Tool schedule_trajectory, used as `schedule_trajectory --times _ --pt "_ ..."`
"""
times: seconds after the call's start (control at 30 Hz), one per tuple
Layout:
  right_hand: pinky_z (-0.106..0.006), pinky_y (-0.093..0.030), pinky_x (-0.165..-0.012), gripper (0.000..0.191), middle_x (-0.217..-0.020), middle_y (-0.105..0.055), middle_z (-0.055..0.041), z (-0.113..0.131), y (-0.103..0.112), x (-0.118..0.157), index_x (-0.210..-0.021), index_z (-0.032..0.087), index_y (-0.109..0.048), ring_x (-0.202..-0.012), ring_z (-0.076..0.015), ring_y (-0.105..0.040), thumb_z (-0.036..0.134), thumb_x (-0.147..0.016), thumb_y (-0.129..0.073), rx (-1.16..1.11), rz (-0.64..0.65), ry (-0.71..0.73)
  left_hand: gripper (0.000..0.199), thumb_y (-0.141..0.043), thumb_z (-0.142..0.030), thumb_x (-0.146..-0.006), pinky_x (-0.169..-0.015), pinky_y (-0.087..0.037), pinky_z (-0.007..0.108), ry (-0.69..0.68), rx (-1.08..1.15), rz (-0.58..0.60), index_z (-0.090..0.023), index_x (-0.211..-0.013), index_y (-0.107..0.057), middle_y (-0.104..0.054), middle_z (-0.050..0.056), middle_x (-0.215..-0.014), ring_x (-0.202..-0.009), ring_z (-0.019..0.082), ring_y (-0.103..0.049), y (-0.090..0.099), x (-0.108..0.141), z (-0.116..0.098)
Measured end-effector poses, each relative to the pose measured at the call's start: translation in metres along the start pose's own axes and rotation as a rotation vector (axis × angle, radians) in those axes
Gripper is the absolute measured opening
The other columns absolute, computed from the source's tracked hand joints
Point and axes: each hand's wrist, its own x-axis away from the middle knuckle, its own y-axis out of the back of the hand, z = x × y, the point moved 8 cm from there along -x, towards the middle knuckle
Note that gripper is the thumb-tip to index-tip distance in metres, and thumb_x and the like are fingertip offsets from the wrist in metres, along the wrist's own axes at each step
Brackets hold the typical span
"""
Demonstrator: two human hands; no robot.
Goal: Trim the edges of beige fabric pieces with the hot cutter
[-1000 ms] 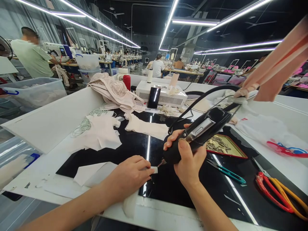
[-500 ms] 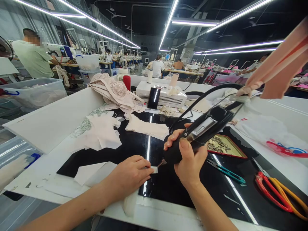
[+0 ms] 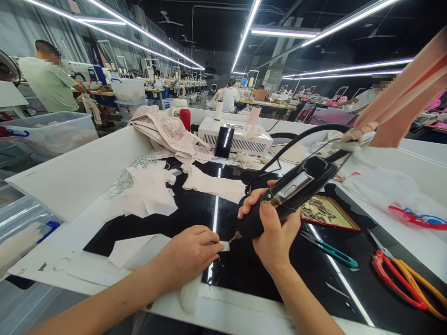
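Observation:
My right hand (image 3: 277, 235) is wrapped round a black handheld power tool (image 3: 296, 186) with a silver lever and a cable, which looks like an ultrasonic welding gun. A pink fabric strip (image 3: 408, 93) is tied to its rear end. The tool's narrow metal tip (image 3: 235, 236) points down-left, close to a small white strip (image 3: 226, 246); whether they touch I cannot tell. My left hand (image 3: 192, 249) pinches that strip against the glossy black work surface (image 3: 240, 274). White fabric pieces (image 3: 136, 249) lie partly behind my left wrist.
Teal snips (image 3: 335, 253) and red-and-orange-handled scissors (image 3: 401, 279) lie at right, near a tray (image 3: 328, 218) of small pieces. Farther back are lace bra parts (image 3: 167, 130), a phone (image 3: 224, 142) and a white machine box (image 3: 240, 137). A co-worker (image 3: 49, 83) stands far left.
Both hands, the tool and the strip keep practically the same positions. The whole view has shifted very slightly.

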Motion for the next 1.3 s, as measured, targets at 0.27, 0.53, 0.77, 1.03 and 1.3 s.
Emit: schedule_trajectory --times 0.27,0.53,0.77,1.03,1.3 --pt "-0.028 -0.057 -0.051 0.032 -0.079 -0.067 0.0048 0.003 0.002 0.0 -0.112 0.027 -0.059 -0.06 -0.0131 -0.062 0.034 -0.088 -0.08 -0.007 -0.037 -0.032 0.018 -0.055 -0.018 -0.108 -0.095 -0.063 0.037 -0.005 0.011 -0.008 -0.017 -0.118 -0.07 -0.073 0.004 -0.11 -0.103 0.02 -0.069 0.0 0.0 0.0" --pt "-0.028 -0.057 -0.052 0.036 -0.082 -0.066 0.0044 0.003 0.002 0.009 -0.114 0.027 -0.058 -0.06 -0.0127 -0.062 0.035 -0.087 -0.081 -0.026 -0.026 -0.056 0.02 -0.054 -0.018 -0.109 -0.094 -0.062 0.036 -0.002 0.019 -0.013 -0.017 -0.121 -0.07 -0.074 0.005 -0.11 -0.103 0.02 -0.069 0.001 -0.001 -0.001" --pt "-0.029 -0.057 -0.054 0.033 -0.083 -0.066 0.0044 0.002 0.003 0.01 -0.114 0.028 -0.058 -0.062 -0.0129 -0.062 0.034 -0.089 -0.079 0.004 -0.02 -0.058 0.02 -0.053 -0.015 -0.108 -0.092 -0.064 0.038 -0.02 0.036 -0.033 -0.015 -0.117 -0.071 -0.074 0.005 -0.107 -0.097 0.02 -0.07 0.004 -0.001 0.0" --pt "-0.029 -0.057 -0.053 0.037 -0.081 -0.066 0.0038 0.007 0.004 0.011 -0.115 0.027 -0.06 -0.061 -0.0137 -0.062 0.036 -0.086 -0.082 0.016 -0.022 -0.049 0.023 -0.052 -0.015 -0.11 -0.092 -0.062 0.036 -0.018 0.01 -0.116 -0.015 -0.101 -0.073 -0.073 0.004 -0.098 -0.088 0.017 -0.069 0.016 0.012 0.0" --pt "-0.028 -0.057 -0.049 0.038 -0.075 -0.066 0.0047 0.011 0.004 0.011 -0.111 0.025 -0.061 -0.057 -0.0143 -0.061 0.035 -0.081 -0.084 0.023 -0.059 -0.061 0.022 -0.053 -0.013 -0.108 -0.083 -0.062 0.03 0.033 0.024 -0.15 -0.015 -0.102 -0.074 -0.072 0.005 -0.097 -0.09 0.017 -0.067 0.014 0.018 0.003"
